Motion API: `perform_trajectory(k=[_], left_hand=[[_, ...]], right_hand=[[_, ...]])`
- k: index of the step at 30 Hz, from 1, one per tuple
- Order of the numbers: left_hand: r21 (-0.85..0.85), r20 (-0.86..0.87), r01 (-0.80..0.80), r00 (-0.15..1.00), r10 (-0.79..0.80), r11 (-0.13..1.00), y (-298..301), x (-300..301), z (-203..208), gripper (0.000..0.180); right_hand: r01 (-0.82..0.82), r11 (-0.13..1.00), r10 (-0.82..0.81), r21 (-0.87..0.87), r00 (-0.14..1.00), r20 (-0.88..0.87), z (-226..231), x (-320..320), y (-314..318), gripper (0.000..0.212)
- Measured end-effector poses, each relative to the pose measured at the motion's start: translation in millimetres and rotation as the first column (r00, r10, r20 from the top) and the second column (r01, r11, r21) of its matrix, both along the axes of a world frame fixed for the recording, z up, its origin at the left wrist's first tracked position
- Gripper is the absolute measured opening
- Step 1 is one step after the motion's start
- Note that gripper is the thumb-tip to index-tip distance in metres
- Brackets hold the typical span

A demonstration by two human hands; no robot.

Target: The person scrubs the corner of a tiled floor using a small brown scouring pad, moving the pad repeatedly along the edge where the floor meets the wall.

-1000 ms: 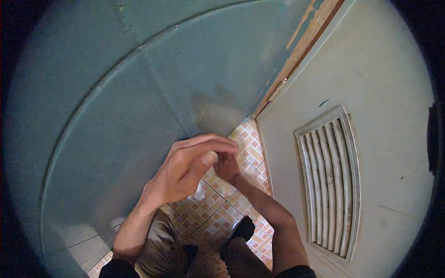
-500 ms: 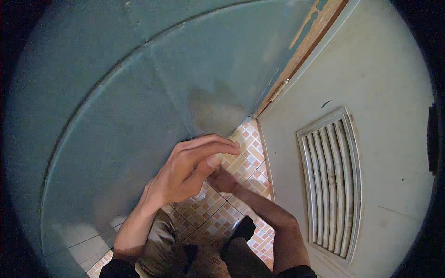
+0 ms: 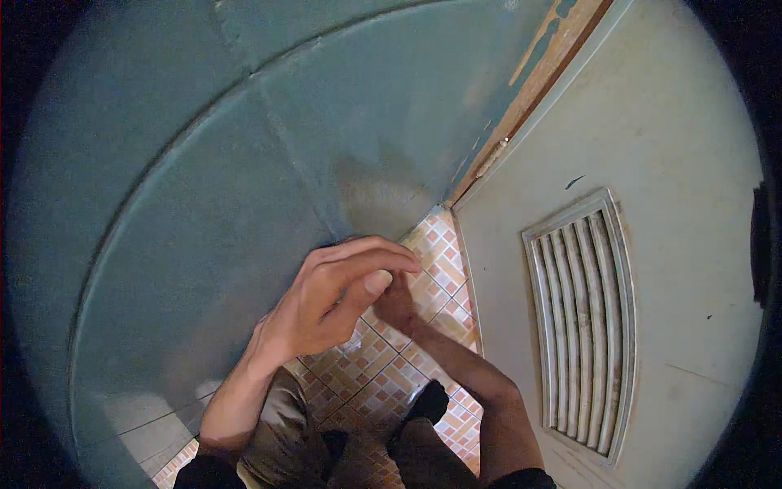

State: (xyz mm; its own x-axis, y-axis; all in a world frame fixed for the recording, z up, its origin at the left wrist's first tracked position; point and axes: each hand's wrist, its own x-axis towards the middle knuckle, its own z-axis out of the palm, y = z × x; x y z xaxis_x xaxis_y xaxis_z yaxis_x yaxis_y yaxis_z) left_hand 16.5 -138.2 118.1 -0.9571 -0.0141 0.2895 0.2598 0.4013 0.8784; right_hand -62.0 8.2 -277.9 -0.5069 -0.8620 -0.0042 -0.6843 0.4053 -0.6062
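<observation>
Left hand (image 3: 326, 306) curled, empty, fingertips meeting right hand (image 3: 397, 301), grip unclear; glossy teal wall (image 3: 244, 163) behind.

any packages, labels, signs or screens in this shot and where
None in view. Only plain surfaces show: a teal wall, a pale door with a louvred vent on the right, and an orange patterned tile floor below the two hands.

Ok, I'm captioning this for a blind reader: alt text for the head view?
Seen from above, a person's left hand and right hand meet, fingers curled, over an orange patterned tile floor. A teal wall curves on the left; a pale door with a louvred vent stands right.
</observation>
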Motion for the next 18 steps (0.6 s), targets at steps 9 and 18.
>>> perform_trajectory(k=[9, 18], left_hand=[[-0.009, -0.067, 0.063, 0.996, -0.063, 0.998, -5.6, 0.8, -3.3, 0.027], [0.050, -0.062, 0.068, 0.996, -0.065, 0.996, -4.2, 4.6, 0.2, 0.026]], right_hand=[[-0.447, 0.886, 0.456, 0.121, 0.888, -0.063, 27.4, 107.2, 5.5, 0.075], [-0.224, 0.967, 0.252, 0.124, 0.914, -0.316, 27.0, -11.5, 18.4, 0.065]])
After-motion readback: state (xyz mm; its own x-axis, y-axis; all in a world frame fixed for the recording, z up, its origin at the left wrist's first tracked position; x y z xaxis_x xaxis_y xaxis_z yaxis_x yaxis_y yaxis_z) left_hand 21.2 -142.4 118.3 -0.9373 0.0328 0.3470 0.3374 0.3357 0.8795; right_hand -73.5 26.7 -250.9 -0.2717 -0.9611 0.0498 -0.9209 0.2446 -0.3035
